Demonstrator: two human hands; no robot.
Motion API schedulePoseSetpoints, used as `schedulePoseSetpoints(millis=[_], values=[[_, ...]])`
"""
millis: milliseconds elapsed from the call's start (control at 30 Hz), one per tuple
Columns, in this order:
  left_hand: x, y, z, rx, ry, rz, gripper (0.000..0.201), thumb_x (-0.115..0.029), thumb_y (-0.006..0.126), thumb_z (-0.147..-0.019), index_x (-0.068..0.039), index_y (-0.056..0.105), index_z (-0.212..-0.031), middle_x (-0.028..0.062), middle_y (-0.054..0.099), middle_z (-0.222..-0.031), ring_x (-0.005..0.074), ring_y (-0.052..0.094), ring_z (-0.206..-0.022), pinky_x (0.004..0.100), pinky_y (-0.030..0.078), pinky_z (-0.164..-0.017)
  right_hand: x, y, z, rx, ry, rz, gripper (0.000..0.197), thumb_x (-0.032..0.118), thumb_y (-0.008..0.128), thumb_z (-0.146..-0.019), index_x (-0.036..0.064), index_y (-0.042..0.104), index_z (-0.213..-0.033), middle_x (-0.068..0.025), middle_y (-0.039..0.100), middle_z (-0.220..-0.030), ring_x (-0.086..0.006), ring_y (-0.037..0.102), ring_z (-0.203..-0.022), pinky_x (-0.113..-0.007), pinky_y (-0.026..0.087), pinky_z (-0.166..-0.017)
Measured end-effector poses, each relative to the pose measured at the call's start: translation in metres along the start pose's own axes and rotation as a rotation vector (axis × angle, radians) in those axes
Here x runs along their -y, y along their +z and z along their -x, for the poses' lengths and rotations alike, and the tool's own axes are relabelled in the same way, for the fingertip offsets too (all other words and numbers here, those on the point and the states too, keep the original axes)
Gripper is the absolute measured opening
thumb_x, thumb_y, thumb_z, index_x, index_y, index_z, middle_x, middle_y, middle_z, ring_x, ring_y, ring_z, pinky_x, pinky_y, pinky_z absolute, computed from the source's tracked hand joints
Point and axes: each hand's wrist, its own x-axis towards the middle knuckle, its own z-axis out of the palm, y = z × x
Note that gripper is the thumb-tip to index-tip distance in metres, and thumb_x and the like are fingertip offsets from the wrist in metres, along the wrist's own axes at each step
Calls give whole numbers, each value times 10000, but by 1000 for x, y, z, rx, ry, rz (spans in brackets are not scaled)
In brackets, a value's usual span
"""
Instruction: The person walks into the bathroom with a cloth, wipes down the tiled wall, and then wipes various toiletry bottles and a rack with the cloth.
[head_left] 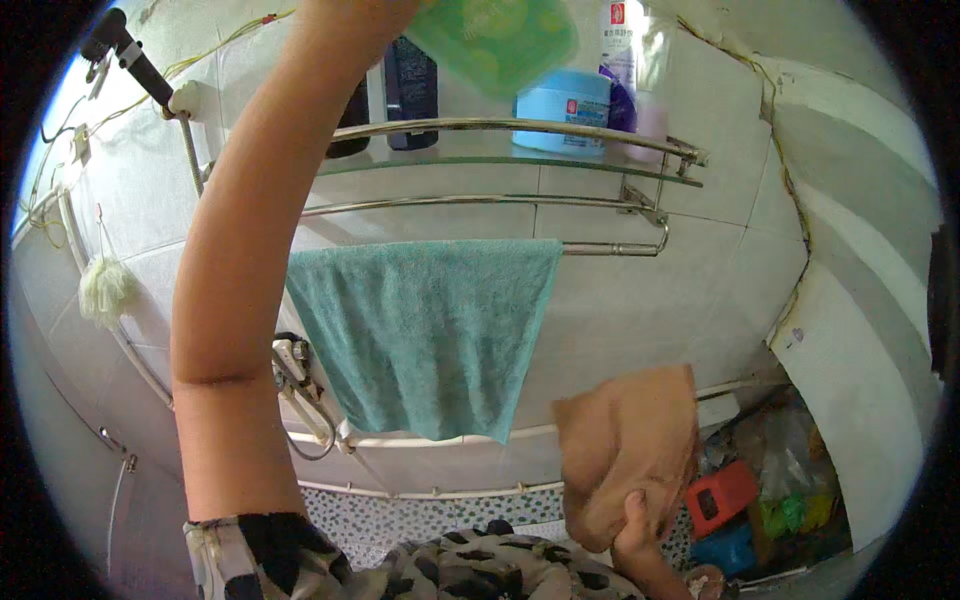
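Observation:
My left arm reaches up the left side, and only the edge of my left hand (365,12) shows at the top; its fingers are out of the picture. Beside that hand a translucent green thing (500,45) with a pale pattern hangs in front of the shelf, cut off by the upper edge; its kind is unclear. Low on the right, my right hand (633,530) is closed on a tan cloth (625,440), thumb in front and the other fingers hidden. A teal towel (430,335) drapes over the rail between my arms.
On the glass shelf (480,160) stand a blue jar (562,110), a dark bottle (411,95) and a white tube (617,40). A shower head (125,55) and a bath puff (106,288) hang at left. Below right are a red plastic item (722,497) and bags (800,460).

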Motion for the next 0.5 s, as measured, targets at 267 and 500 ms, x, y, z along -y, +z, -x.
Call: schedulePoseSetpoints(millis=[267, 500], values=[[13, 69, 180, 534, -462, 406, 286, -93, 582, -859, -59, 442, -1106, 3, 470, -925, 73, 443, -849, 211, 391, -747, 89, 77, -60, 167, -76, -321, 593, 420, 499, -853, 4, 391, -1262, -99, 442, -1256, -208, 417, -1147, -351, 316, -982], [24, 76, 261, 150, -982, 1216, 877, -371, 734, -713, -171, 199, -1379, 114, 378, -1312, 272, 411, -1199, 412, 383, -965, 96, 95, -61, 50, 239, -586, 539, 367, 511, -860, 8, 399, -1246, -106, 463, -1233, -201, 450, -1110, -339, 346, -950]])
